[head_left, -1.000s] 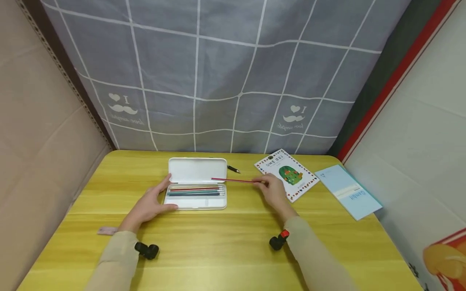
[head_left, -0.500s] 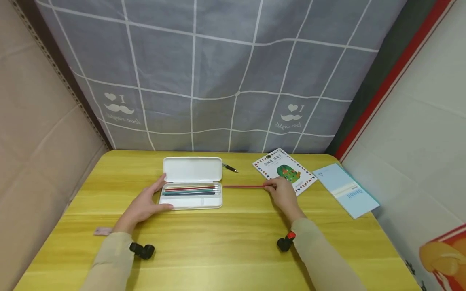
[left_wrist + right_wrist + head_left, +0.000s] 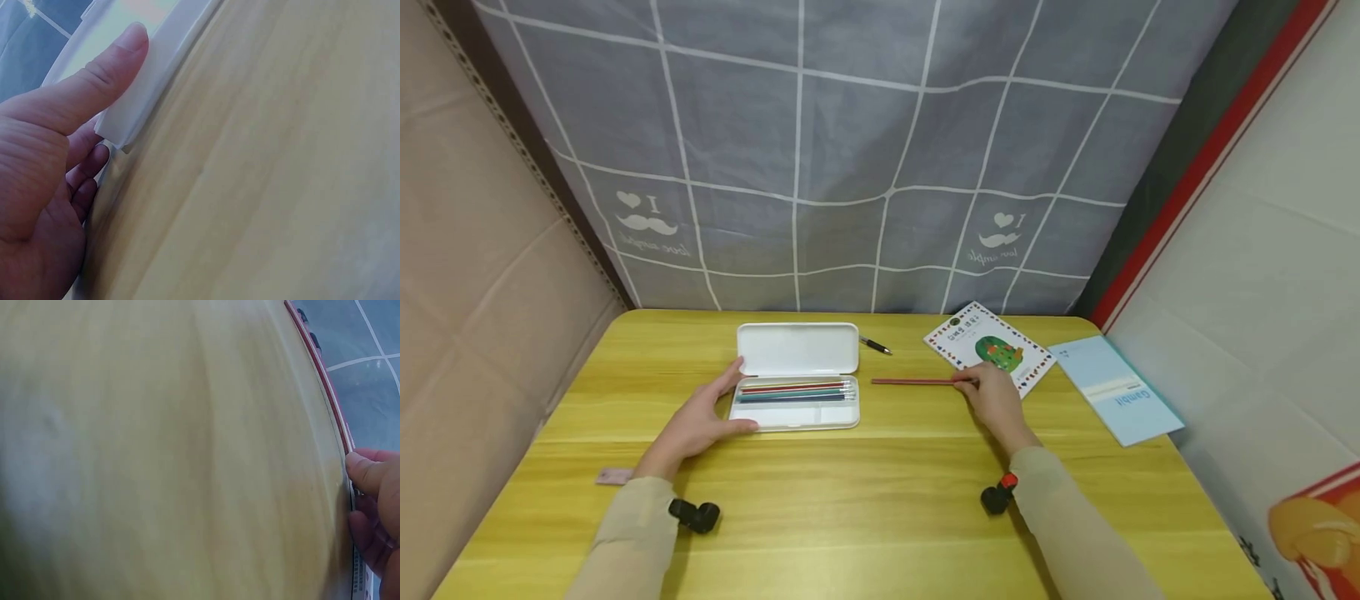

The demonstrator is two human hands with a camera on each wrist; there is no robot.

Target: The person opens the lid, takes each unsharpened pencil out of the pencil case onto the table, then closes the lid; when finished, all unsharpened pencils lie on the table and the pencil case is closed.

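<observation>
A white pencil case [image 3: 797,350] lies open on the table, its lid folded back. Several pencils [image 3: 793,392] in different colours lie side by side in its tray. My left hand [image 3: 696,417] grips the case's left end; in the left wrist view the thumb [image 3: 106,72] lies over the rim and the other fingers are around the corner. My right hand [image 3: 996,400] pinches a red pencil [image 3: 917,382] by its right end. The pencil points left, level, to the right of the case. In the right wrist view the pencil [image 3: 325,381] runs up from thumb and fingertips.
A black pen [image 3: 876,346] lies behind the case's right side. At the right are a white booklet [image 3: 966,333] with a green picture, partly under my right hand, and a light blue notebook [image 3: 1116,392]. A small pinkish piece [image 3: 613,476] lies by my left wrist.
My right hand has moved right and slightly toward me with the red pencil, whose tip was over the lid and is now beside the case. My left hand stays on the case.
</observation>
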